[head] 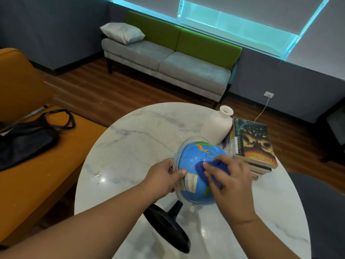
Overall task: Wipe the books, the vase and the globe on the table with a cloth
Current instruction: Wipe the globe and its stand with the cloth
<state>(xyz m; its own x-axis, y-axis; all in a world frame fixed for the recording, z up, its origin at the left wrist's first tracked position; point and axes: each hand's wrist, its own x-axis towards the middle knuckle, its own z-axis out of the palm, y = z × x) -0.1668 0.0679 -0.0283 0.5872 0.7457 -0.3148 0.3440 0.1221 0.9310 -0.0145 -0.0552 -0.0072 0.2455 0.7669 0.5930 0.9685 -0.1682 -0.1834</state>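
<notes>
1. Black base of the globe, nearest the viewer: tipped well off upright, over the near part of the round marble desk; contact with the desk not discernible.
2. Left grip: wrapped round the clear meridian ring at the globe's left side, thumb on the near face, fingers curled behind.
3. Right grip: fingers bent over a bunched blue cloth, pinning it against the right face of the sphere.
4. Globe: blue, leaning between both grips, above the right half of the desk, printed table of text facing the viewer.
5. White vase: upright on the desk just behind the globe, close against the books.
6. Books: stacked flat at the desk's right edge, top cover face up, spine lettered "Guardians of Ga'Hoole".
7. Left of the desk: orange seat bearing a black bag with looped straps.
8. Farthest: grey sofa with green back, white pillow at its left end, below a window with lowered blinds; wall socket with white cable at right.
</notes>
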